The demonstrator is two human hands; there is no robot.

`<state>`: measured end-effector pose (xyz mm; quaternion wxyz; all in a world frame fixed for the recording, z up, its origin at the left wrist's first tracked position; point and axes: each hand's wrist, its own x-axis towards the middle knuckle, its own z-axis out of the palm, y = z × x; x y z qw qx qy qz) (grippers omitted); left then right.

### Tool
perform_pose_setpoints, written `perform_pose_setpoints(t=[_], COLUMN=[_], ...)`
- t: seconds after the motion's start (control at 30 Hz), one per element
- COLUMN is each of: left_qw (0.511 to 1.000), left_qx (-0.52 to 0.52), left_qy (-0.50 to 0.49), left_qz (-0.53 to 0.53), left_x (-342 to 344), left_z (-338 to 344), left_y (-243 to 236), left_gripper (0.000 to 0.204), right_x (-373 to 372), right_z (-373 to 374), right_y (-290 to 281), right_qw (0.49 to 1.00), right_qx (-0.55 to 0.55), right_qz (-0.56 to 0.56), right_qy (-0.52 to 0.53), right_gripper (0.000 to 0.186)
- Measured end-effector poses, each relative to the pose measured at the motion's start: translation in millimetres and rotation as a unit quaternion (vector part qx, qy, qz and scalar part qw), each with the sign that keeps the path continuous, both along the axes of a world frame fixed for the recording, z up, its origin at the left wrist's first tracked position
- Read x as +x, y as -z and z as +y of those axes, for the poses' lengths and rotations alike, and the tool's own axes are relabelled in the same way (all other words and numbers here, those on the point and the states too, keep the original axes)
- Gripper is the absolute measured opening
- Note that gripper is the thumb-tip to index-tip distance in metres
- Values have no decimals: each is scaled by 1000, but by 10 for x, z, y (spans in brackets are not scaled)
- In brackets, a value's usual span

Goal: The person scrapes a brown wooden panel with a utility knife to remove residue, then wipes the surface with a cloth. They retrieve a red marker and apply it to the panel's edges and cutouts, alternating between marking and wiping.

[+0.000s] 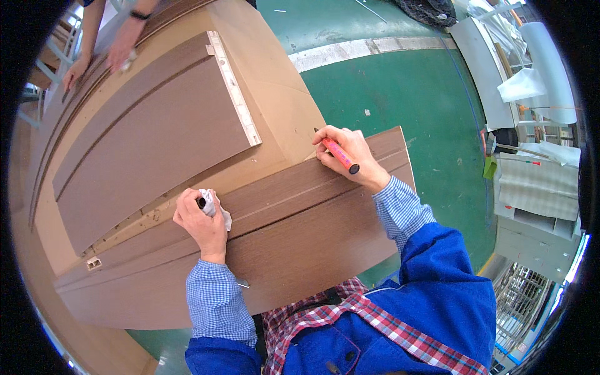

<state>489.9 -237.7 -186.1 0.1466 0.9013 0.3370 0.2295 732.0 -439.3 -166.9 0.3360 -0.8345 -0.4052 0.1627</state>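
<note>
My right hand [359,153] grips a red marker pen [339,154] with a dark end, its tip toward the far edge of a brown wood-grain panel [306,250]. That panel lies in front of me, with long grooves along its far side. Above its left half, my left hand [201,228] is closed around a crumpled white cloth or tissue [224,220]. A small black cylinder [201,202], which looks like a pen cap, pokes out between those fingers.
A second brown panel [150,150] with a pale end strip [234,87] lies beyond on a cardboard-covered table [275,94]. At the far left, another person's hands [122,50] work along a long brown piece. Shelving with rolled white wrap [550,75] stands right, past the green floor.
</note>
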Motion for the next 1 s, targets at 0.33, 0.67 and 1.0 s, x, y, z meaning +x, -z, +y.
perform_pose_setpoints(t=[0.33,0.67,1.0], left_qw=[1000,1000,1000], left_qx=[1,-15,-6], left_qy=[2,0,-9], left_qz=[-14,-15,-11], left_x=[9,7,-9], left_z=[-6,-5,-17], left_y=[14,1,40], left_gripper=[25,24,26], right_x=[66,97,185], right_z=[143,126,30], right_y=[37,75,-9], right_qw=[994,989,987], right_qx=[-18,-12,-46], right_qz=[83,143,150], right_qy=[-66,-46,-23], right_gripper=[14,14,15])
